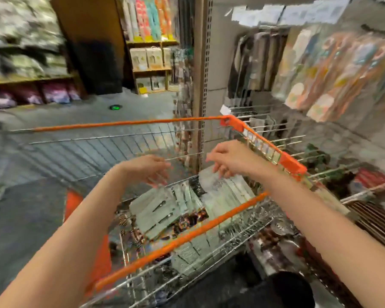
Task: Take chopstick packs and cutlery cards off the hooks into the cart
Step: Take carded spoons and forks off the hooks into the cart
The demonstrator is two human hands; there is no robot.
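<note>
Above cart, both hands loosely spread.

Cart: bright wire mesh, shiny metal; rim trim and corner caps orange plastic, smooth. Cutlery cards in basket: pale card backing under glossy clear film, catching glare. Hooks: thin bare metal rods, shiny. Chopstick packs hanging: clear glossy plastic sleeves, printed paper inside. Display panel: grey, matt, smooth; slotted metal upright beside it. Far shelves: wood look, matt yellow-brown. Floor: grey, dull finish.
</note>
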